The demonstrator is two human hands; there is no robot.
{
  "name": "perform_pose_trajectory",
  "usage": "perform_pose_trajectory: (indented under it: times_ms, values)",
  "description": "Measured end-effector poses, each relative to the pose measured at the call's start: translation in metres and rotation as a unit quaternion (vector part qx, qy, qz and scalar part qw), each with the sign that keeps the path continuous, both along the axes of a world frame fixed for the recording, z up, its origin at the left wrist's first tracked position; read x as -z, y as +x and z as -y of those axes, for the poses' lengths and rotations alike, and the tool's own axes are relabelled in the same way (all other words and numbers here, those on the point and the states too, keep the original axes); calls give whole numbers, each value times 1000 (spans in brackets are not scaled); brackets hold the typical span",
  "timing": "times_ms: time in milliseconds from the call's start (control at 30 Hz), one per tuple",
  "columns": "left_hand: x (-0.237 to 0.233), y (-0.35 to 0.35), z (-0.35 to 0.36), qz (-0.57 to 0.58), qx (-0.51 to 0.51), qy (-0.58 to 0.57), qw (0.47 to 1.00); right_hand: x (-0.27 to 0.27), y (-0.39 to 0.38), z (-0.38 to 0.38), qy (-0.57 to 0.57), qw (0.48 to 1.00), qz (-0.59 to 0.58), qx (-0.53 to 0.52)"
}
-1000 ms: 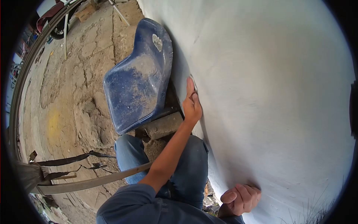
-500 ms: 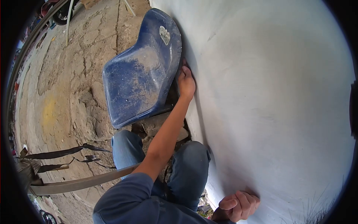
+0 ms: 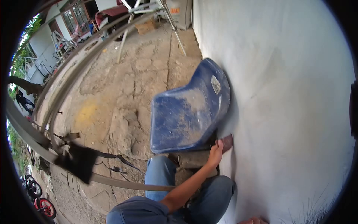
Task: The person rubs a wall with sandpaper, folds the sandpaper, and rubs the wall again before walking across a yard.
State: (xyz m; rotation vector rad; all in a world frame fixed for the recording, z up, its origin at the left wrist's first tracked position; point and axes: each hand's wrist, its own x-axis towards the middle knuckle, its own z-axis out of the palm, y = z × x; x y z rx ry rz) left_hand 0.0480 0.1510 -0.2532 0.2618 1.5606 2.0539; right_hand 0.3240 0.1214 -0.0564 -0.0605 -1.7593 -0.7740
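Note:
My left hand [image 3: 215, 154] is closed on a small reddish-brown piece of what looks like sandpaper [image 3: 227, 143], held flat against the foot of the pale wall [image 3: 291, 112]. Just beyond that hand stands a scuffed blue plastic chair seat [image 3: 182, 119], dusty and with a worn patch on its back, close beside the wall. Only the curled fingers of my right hand [image 3: 254, 221] show at the bottom edge, against the wall; the rest is cut off.
Cracked, uneven concrete [image 3: 123, 86] spreads to the left. A long bar [image 3: 123, 183] crosses near my knees, with a dark strap [image 3: 115, 156] beside it. Ladder legs [image 3: 173, 26] stand ahead. A person [image 3: 24, 101] and motorbikes [image 3: 44, 207] are at the far left.
My left hand has drawn back from beside the chair's back toward me, and the reddish-brown piece now shows. The view has tilted up and left; my right hand has slipped mostly out of view.

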Motion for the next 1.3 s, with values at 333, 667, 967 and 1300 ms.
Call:
perform_pose_trajectory:
  times_ms: [333, 667, 967, 1300]
  values:
    - [-163, 22, 104, 5, 159, 126, 979, 83, 54, -14, 254, 937, 42, 238]
    - [-270, -13, 166, -383, 215, 186, 879, -85, -163, 51, -567, 740, -6, -362]
    - [-257, -36, 169, -382, 164, 86, 906, -67, -183, 41, -677, 589, 115, -427]
    - [-260, -33, 175, -274, 169, 76, 944, -27, -126, 17, -622, 757, 66, -189]
